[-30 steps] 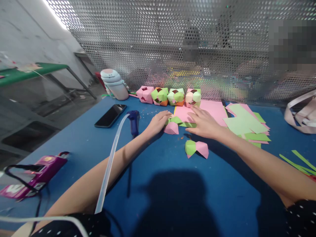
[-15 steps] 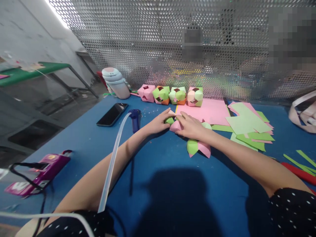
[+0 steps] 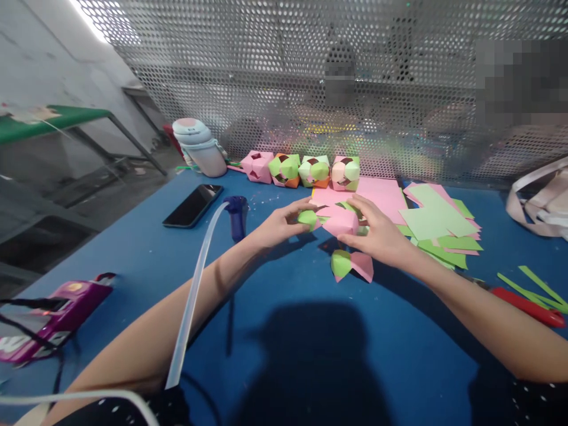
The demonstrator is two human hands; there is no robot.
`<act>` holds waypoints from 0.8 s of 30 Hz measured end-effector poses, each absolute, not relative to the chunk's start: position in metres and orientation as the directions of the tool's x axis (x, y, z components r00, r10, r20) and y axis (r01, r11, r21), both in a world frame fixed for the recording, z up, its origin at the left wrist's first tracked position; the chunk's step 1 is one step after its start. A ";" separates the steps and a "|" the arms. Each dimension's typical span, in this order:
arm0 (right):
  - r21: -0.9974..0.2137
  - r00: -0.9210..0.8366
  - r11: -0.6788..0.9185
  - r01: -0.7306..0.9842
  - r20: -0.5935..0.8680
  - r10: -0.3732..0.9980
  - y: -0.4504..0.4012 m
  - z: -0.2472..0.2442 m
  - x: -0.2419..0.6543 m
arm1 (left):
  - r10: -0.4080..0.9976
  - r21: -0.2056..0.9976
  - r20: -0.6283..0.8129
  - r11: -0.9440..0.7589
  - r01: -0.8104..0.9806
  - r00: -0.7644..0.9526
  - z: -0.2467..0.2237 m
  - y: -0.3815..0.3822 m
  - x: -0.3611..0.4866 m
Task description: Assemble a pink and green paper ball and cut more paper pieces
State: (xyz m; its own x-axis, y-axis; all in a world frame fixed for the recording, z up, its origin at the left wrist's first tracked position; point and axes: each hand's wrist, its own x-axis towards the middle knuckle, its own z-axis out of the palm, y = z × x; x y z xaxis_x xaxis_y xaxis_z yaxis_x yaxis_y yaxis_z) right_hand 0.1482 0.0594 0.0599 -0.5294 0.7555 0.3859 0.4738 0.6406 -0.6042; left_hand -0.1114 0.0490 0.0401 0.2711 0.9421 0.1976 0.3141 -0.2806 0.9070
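Between both hands is a pink and green folded paper piece, raised slightly above the blue table. My left hand pinches its green left end between thumb and fingers. Round the pink right part curl the fingers of my right hand, the thumb along its lower edge. Just below lies a smaller green and pink folded piece, touched by neither hand. Left of my left hand stands a blue glue gun with a long clear glue stick coming out over my left forearm.
Several folded paper balls line the back edge by a perforated metal screen. A pink sheet, cut paper pieces and red-handled scissors lie right. A phone, bottle and purple device are left.
My hands have moved apart, the right one shifting rightward, and more of the pink and green folded piece shows between them. The view has shifted slightly to the right.
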 end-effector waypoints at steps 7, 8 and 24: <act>-0.528 -0.530 0.694 0.489 0.452 0.717 0.014 0.053 0.183 | 0.912 0.947 0.205 -0.276 0.165 0.355 0.038 0.010 -0.079; -0.503 -0.549 0.719 0.479 0.468 0.693 0.009 0.052 0.187 | 0.907 0.945 0.214 -0.287 0.159 0.363 0.036 0.006 -0.077; -0.446 -0.657 0.806 0.390 0.478 0.583 -0.016 0.043 0.210 | 0.830 0.948 0.277 -0.317 0.000 0.483 0.035 -0.017 -0.067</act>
